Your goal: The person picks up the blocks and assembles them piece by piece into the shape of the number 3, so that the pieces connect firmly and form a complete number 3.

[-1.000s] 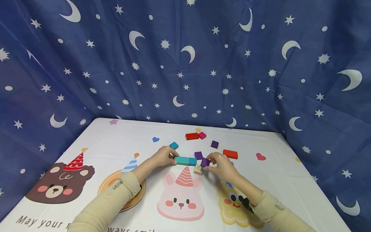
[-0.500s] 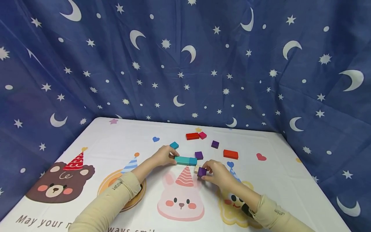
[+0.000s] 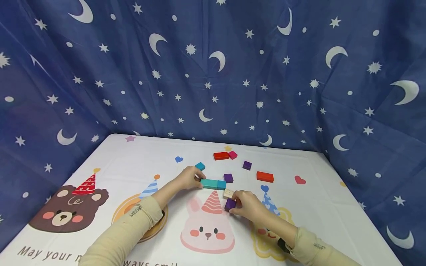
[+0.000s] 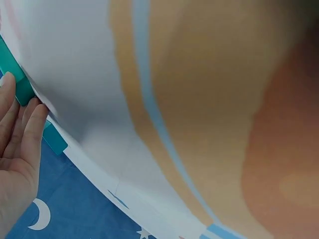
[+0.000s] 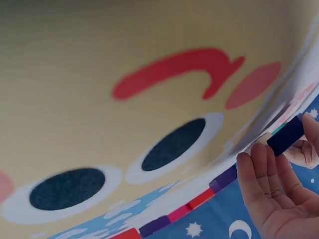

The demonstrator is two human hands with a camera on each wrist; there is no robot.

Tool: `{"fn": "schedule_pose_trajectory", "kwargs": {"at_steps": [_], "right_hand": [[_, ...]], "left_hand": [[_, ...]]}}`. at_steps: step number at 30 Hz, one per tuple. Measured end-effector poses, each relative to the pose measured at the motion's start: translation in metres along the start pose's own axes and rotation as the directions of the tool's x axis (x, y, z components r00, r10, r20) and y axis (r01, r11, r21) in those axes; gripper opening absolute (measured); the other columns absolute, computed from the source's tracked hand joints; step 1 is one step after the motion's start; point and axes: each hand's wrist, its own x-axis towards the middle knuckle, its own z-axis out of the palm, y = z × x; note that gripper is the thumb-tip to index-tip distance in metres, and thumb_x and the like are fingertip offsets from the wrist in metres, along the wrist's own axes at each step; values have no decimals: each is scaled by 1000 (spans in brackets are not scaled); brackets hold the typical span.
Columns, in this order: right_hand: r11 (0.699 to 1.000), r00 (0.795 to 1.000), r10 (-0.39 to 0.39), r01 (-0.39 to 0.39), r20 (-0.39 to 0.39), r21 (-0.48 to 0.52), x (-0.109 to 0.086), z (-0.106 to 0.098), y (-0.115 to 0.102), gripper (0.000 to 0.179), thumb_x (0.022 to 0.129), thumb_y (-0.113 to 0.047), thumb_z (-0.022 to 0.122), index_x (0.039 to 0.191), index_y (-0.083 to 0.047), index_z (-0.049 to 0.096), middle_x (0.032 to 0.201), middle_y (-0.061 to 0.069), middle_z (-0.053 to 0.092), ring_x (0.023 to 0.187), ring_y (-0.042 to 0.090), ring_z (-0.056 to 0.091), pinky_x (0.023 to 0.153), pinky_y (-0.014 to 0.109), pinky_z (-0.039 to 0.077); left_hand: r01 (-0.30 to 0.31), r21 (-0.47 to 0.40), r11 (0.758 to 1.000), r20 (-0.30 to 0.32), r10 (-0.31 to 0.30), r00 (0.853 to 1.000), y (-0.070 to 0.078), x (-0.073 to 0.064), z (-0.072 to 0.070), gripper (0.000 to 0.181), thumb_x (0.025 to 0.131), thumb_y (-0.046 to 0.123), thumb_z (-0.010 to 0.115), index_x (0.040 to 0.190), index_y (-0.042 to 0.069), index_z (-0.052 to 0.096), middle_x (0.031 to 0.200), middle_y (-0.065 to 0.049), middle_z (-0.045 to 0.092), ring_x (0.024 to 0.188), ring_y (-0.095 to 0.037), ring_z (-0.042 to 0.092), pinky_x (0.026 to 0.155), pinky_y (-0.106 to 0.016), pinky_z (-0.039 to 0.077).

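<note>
My left hand [image 3: 188,178] pinches the left end of a long teal block [image 3: 208,184], thumb in front and fingers behind. A short blue block [image 3: 221,185] touches that block's right end. Just in front stands a beige speckled block [image 3: 228,193]. My right hand [image 3: 249,205] pinches a purple block [image 3: 230,204] in front of the beige one; whether the two touch is hard to tell. In the right wrist view the purple block [image 5: 285,135] sits between thumb and fingers. The left wrist view shows the teal block [image 4: 24,92] against the left fingers.
Behind the row lie a purple block [image 3: 228,178], another purple block [image 3: 247,165], a red block [image 3: 221,156] touching a pink one [image 3: 232,154], and an orange-red block [image 3: 264,176]. A blue block [image 3: 200,166] is just beyond the left hand. A starry curtain [image 3: 213,74] hangs behind the table.
My right hand has carried the purple block from right of the blue block toward me, past the beige block to its near side. The left hand has stayed on the teal block.
</note>
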Motion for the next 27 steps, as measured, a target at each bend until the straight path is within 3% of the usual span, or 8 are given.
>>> {"fn": "schedule_pose_trajectory", "kwargs": {"at_steps": [8,18,27], "right_hand": [[999,998,49,-48,38,-14,1,5,-1,28,71,-13,81,90,-3,63,71,0,53,65,10,46,54,17,40],[998,999,39,-38,17,-42,0,1,0,33,68,-21,84,84,-3,61,70,0,52,65,11,44,55,18,39],[994,994,100,-99,31,-55,-2,3,-5,28,70,-14,82,82,-3,60,71,1,49,67,13,44,58,21,37]], "left_hand": [[1,8,1000,-8,0,1000,-1,0,1,28,72,2,78,100,-2,72,101,-14,72,89,-22,70,81,-30,56],[-2,10,1000,-17,2,1000,1,0,-1,28,72,2,79,99,-1,72,100,-14,72,88,-21,70,81,-30,56],[-1,7,1000,-12,1,1000,-1,0,1,29,71,2,79,100,0,72,100,-13,72,87,-21,71,80,-30,56]]}}
